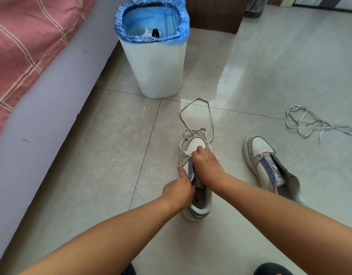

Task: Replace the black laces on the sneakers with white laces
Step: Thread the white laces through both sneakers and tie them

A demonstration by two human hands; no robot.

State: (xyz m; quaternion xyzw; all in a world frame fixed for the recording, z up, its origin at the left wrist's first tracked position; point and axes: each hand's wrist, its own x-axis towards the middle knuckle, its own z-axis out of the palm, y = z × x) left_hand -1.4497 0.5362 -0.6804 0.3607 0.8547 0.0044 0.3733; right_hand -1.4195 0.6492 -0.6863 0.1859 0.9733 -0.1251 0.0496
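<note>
While right hand (205, 165) hides sneaker (199, 203) tongue, left hand (179, 189) pinching eyelet flap

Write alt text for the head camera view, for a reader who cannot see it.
Both hands work a white lace into a sneaker on the tiled floor: the right hand grips near the eyelets, the left hand holds the side. A second, unlaced sneaker and another loose lace lie to the right; a bin stands behind.

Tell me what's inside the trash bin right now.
The trash bin is lined with a blue bag. At the bottom a black loop, possibly a removed lace, lies against something white. The near rim hides the rest of the bottom.
</note>
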